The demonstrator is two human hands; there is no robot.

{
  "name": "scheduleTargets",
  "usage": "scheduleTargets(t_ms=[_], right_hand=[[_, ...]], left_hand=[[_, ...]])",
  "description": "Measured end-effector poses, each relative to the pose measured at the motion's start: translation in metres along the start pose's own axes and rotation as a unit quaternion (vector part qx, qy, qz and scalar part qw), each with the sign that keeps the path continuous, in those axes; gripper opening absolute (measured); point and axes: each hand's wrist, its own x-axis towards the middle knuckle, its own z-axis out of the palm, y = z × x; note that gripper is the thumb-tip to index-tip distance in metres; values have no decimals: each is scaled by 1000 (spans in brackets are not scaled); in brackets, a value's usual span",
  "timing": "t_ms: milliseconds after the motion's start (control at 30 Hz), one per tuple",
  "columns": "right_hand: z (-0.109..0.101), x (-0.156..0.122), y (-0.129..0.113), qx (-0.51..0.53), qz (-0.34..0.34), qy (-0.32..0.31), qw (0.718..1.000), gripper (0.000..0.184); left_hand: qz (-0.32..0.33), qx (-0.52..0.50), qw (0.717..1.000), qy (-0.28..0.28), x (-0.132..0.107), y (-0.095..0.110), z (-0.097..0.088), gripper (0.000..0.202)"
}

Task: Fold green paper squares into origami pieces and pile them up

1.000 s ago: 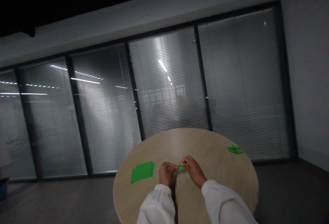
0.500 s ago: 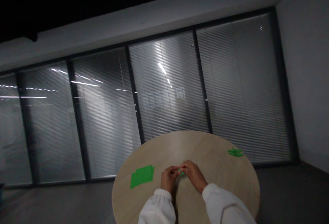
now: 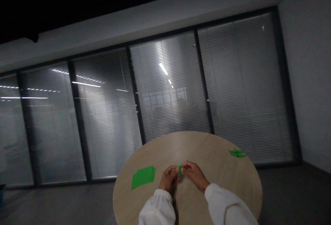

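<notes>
Fingers of the left hand (image 3: 168, 178) and right hand (image 3: 194, 175) nearly closed, both pinching a small folded green paper piece (image 3: 179, 170), held between them just above the tabletop. I judge the risk as slippage: the piece is tiny, and uneven pressure could crumple a fold or drop it. Left of the fingers, a stack of green paper squares (image 3: 143, 177) lies on the round wooden table (image 3: 196, 142); well right, a folded green paper shape (image 3: 237, 153).

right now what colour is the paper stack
Bright green paper stack, head view.
</notes>
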Motion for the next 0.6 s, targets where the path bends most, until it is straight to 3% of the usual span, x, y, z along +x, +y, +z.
scheduleTargets(t_ms=[200, 600], right_hand=[[0, -3, -9, -1, 9, 21, 1000, 19], [6, 0, 3, 119, 40, -25, 992, 24]], left_hand=[[-27, -10, 999, -26, -4, 3, 2, 44], [-42, -16, 999, 6, 1, -1, 0, 51]])
